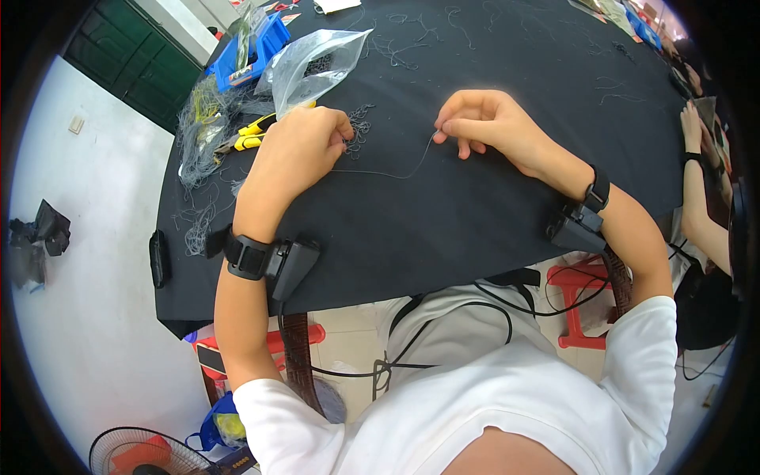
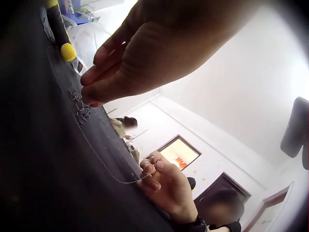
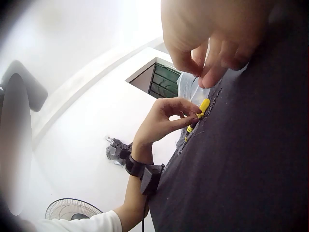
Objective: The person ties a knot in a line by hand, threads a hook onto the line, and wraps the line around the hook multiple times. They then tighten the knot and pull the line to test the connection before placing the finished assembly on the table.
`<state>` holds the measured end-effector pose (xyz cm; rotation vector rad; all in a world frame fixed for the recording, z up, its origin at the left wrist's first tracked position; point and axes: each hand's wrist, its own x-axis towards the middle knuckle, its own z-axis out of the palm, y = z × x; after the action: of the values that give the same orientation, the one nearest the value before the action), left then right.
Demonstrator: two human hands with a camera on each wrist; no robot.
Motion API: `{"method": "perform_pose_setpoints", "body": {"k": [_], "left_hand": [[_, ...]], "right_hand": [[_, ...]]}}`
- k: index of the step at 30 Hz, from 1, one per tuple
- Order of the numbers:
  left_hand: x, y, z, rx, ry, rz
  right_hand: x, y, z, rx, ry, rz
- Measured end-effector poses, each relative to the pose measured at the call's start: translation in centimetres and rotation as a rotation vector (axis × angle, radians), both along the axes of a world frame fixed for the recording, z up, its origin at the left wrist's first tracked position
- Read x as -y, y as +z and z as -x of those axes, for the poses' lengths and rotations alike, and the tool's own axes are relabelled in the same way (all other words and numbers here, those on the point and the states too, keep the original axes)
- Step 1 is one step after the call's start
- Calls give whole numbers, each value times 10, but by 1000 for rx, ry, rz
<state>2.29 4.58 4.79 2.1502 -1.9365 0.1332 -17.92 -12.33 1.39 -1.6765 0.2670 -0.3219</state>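
My right hand [image 1: 497, 131] pinches a thin grey thread [image 1: 388, 173] between thumb and forefinger, a little above the black cloth. From there the thread sags and runs left across the cloth toward my left hand [image 1: 303, 146]. That hand reaches down to a small pile of dark curled wire-like pieces [image 1: 360, 127]. In the left wrist view its thumb and fingertips come close together right at the pile [image 2: 79, 108]; I cannot tell whether a piece is between them. Beside the left hand lie yellow-and-black handled pliers [image 1: 250, 142].
An open clear plastic bag [image 1: 289, 75] stands beyond the left hand. Behind it is a blue bin [image 1: 275, 36], with a tangled heap of grey thread [image 1: 198, 119] at the left. Loose threads [image 1: 396, 51] lie on the far cloth. Another person's arm [image 1: 704, 218] is at the right.
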Motion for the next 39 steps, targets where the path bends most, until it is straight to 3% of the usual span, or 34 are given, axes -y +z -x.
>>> {"method": "perform_pose_setpoints", "body": {"k": [5, 8, 11, 14, 18, 39], "left_hand": [[2, 0, 2, 78, -36, 151], [10, -2, 2, 3, -70, 332], [18, -7, 1, -281, -134, 415], [23, -14, 4, -747, -150, 341], [23, -19, 32, -1170, -185, 273], [27, -34, 42, -1302, -249, 231]], "right_hand": [[-1, 0, 0, 1, -7, 13], [-1, 0, 0, -2, -5, 41], [-2, 1, 0, -16, -9, 29], [-2, 3, 1, -22, -6, 33], [-2, 2, 1, 8, -15, 33], [3, -2, 1, 37, 46, 55]]}}
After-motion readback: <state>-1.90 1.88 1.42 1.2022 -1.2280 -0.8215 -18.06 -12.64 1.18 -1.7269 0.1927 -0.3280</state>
